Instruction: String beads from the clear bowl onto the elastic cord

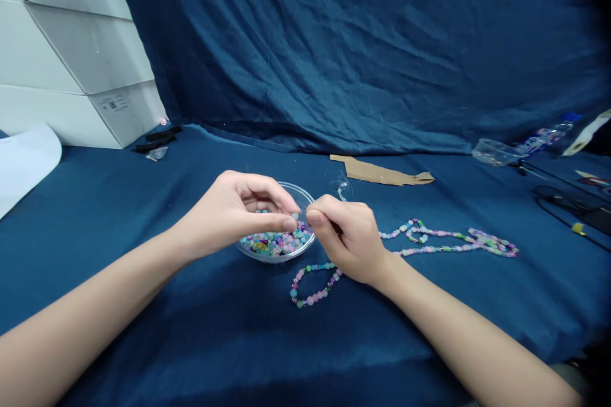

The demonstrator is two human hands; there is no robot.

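Between thumb and forefinger, my left hand pinches a small pale bead. Just to its right, my right hand is closed in a pinch facing the bead; what its fingertips hold is too fine to make out. Below and behind my left hand stands a clear round bowl holding many loose coloured beads. A long strand of pink, blue, green and purple beads lies on the cloth to the right. It passes behind my right hand and loops in front of it.
Blue cloth covers the table and hangs behind it. A torn cardboard strip lies at the back. White boxes stand at the left, near black items. At right are a clear container, a bottle and black cables.
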